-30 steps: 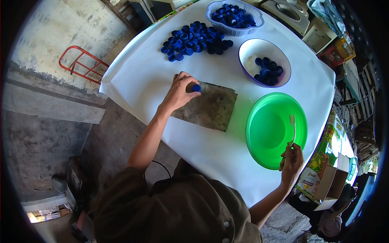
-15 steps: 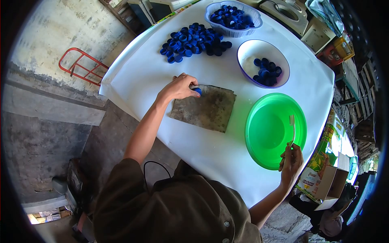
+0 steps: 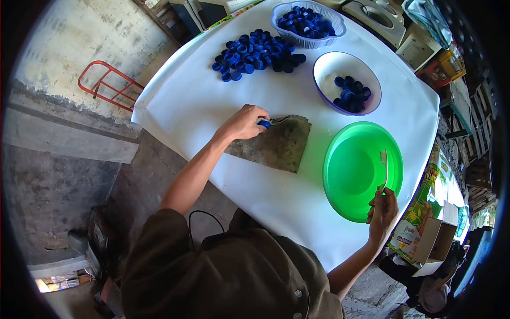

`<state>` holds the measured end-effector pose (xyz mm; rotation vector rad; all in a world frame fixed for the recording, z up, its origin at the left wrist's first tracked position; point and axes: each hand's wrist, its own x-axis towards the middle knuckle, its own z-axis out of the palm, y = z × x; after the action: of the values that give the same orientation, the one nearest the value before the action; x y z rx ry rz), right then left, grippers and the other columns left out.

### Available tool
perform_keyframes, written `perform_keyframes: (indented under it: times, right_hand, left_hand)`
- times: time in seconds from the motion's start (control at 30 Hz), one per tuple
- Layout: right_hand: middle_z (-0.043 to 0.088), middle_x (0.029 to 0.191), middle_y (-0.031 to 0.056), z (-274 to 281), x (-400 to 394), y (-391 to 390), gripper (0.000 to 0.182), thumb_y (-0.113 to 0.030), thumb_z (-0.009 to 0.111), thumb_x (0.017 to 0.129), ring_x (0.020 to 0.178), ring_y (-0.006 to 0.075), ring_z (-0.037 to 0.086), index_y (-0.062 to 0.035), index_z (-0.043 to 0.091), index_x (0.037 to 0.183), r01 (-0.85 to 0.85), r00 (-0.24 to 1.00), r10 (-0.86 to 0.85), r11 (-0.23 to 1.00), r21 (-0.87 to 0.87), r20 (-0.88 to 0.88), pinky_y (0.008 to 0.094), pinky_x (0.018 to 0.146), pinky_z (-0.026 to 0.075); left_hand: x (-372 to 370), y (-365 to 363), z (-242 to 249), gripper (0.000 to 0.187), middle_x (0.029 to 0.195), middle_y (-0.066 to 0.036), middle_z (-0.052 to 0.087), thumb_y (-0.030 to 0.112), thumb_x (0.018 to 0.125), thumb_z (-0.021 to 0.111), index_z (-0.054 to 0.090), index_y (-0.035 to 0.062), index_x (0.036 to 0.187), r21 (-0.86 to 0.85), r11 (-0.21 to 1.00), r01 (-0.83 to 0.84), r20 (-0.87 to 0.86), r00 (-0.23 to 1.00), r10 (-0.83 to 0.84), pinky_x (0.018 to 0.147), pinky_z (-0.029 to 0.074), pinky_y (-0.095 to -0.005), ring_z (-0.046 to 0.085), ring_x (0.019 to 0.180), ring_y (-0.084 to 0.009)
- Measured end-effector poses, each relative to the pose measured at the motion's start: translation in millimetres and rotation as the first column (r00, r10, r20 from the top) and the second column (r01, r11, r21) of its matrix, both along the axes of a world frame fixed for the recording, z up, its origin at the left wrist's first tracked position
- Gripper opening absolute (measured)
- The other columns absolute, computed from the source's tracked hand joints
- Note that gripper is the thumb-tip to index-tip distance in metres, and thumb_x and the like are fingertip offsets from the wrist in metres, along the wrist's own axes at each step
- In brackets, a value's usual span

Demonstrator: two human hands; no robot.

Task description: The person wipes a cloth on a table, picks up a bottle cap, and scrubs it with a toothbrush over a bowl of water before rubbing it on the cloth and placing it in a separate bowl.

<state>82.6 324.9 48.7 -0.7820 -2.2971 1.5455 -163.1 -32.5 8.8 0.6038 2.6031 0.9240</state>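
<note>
My left hand [image 3: 245, 123] is closed on a blue bottle cap [image 3: 263, 124] at the upper left edge of a stained grey-brown cloth [image 3: 271, 147]. Beside the cap the cloth's edge is raised and wrinkled; whether my fingers pinch the cloth too is hard to see. Over the right rim of a green basin [image 3: 340, 196], my right hand [image 3: 383, 208] grips a toothbrush [image 3: 384, 169] by its handle, bristle end pointing up and away from me. Some clear liquid seems to lie in the basin.
Many blue caps [image 3: 249, 52] lie in a loose pile at the far side of the white table [image 3: 186, 101]. More fill a lilac basket [image 3: 308, 41], and several sit in a white bowl [image 3: 326, 74]. An open carton [image 3: 436, 242] stands beyond the right edge.
My left hand has shifted slightly right with the cap, and the cloth's upper edge has lifted and wrinkled. My right hand and the toothbrush have barely moved.
</note>
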Motion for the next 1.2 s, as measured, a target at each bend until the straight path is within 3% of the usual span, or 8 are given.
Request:
perform_keyframes:
  times: [0.1, 0.3, 0.5, 0.7, 0.8, 0.9, 1.0, 1.2]
  right_hand:
    - [0.058, 0.064, 0.0024, 0.0, 0.0, -0.4, 0.019, -0.019, 0.062, 0.102, 0.045, 0.0035, 0.043, -0.0016, 0.065, 0.109, -0.003, 1.000, 0.003, 1.000, 0.007, -0.005, 0.0222, 0.038, 0.029]
    - [0.058, 0.064, 0.0023, 0.6, 0.8, -1.7, 0.019, -0.019, 0.062, 0.102, 0.044, 0.0034, 0.042, -0.0018, 0.065, 0.108, 0.012, 1.000, -0.012, 1.000, 0.005, 0.002, 0.0223, 0.038, 0.029]
    - [0.057, 0.063, 0.0022, 1.3, 1.0, -2.0, 0.018, -0.018, 0.062, 0.102, 0.044, 0.0033, 0.042, -0.0015, 0.065, 0.108, 0.017, 1.000, -0.017, 1.000, -0.012, -0.016, 0.0224, 0.037, 0.029]
    - [0.057, 0.064, 0.0022, 0.8, 0.7, -1.5, 0.018, -0.018, 0.061, 0.102, 0.044, 0.0034, 0.042, -0.0014, 0.065, 0.108, 0.016, 1.000, -0.016, 1.000, -0.015, -0.016, 0.0222, 0.038, 0.028]
    - [0.058, 0.069, 0.0022, -3.7, 1.9, 2.8, 0.019, -0.018, 0.061, 0.102, 0.044, 0.0027, 0.040, -0.0016, 0.063, 0.113, -0.006, 1.000, 0.007, 1.000, -0.009, 0.013, 0.0208, 0.036, 0.028]
    - [0.057, 0.069, 0.0020, -1.6, 1.9, 2.2, 0.019, -0.018, 0.060, 0.103, 0.044, 0.0026, 0.040, -0.0018, 0.063, 0.112, -0.008, 1.000, 0.008, 1.000, -0.004, 0.020, 0.0206, 0.036, 0.028]
    - [0.057, 0.064, 0.0020, 1.8, 0.7, -1.8, 0.018, -0.018, 0.061, 0.102, 0.046, 0.0032, 0.042, -0.0014, 0.065, 0.108, 0.022, 1.000, -0.022, 1.000, -0.016, -0.002, 0.0226, 0.039, 0.029]
    - [0.057, 0.064, 0.0020, 3.2, -0.1, -2.1, 0.017, -0.017, 0.061, 0.102, 0.046, 0.0031, 0.043, -0.0014, 0.065, 0.107, 0.008, 1.000, -0.008, 1.000, -0.004, -0.005, 0.0226, 0.039, 0.029]
  left_hand:
    - [4.0, -2.5, -5.6, 0.030, 0.097, -0.023, 0.071, 0.009, 0.076, 0.082, 0.071, -0.0020, 0.102, 0.013, 1.000, -0.017, -0.038, 0.999, 0.017, 0.085, 0.051, -0.0416, 0.069, 0.094, -0.0357]
    - [-10.1, 4.7, 18.7, 0.029, 0.081, -0.019, 0.070, 0.014, 0.073, 0.086, 0.071, -0.0007, 0.093, -0.112, 0.993, 0.043, 0.089, 0.995, -0.033, 0.074, 0.049, -0.0417, 0.066, 0.079, -0.0311]
    - [-13.5, 3.9, 6.8, 0.030, 0.076, -0.018, 0.068, 0.020, 0.075, 0.088, 0.068, -0.0006, 0.086, -0.117, 0.990, 0.080, 0.096, 0.993, -0.069, 0.069, 0.047, -0.0429, 0.064, 0.073, -0.0298]
    - [-2.1, -2.1, 5.5, 0.041, 0.074, -0.018, 0.065, 0.032, 0.081, 0.085, 0.066, -0.0014, 0.094, -0.113, 0.990, 0.085, -0.105, 0.990, -0.097, 0.069, 0.046, -0.0426, 0.062, 0.070, -0.0299]
    - [-11.2, -2.1, 12.0, 0.044, 0.071, -0.017, 0.062, 0.036, 0.084, 0.082, 0.066, -0.0013, 0.099, -0.151, 0.983, 0.105, 0.067, 0.993, -0.095, 0.066, 0.045, -0.0418, 0.058, 0.067, -0.0262]
    - [-19.6, -3.9, 5.2, 0.045, 0.066, -0.016, 0.058, 0.038, 0.084, 0.082, 0.066, -0.0021, 0.098, -0.090, 0.975, 0.204, 0.086, 0.977, -0.197, 0.062, 0.043, -0.0406, 0.054, 0.064, -0.0224]
    - [-17.1, 3.1, 8.3, 0.044, 0.062, -0.014, 0.055, 0.035, 0.084, 0.082, 0.066, -0.0032, 0.096, -0.157, 0.969, 0.189, 0.132, 0.977, -0.169, 0.060, 0.042, -0.0394, 0.051, 0.060, -0.0193]
    - [-24.6, -4.0, 0.5, 0.044, 0.061, -0.014, 0.058, 0.037, 0.086, 0.081, 0.066, -0.0038, 0.095, -0.073, 0.979, 0.188, 0.146, 0.974, -0.176, 0.059, 0.042, -0.0404, 0.053, 0.058, -0.0193]
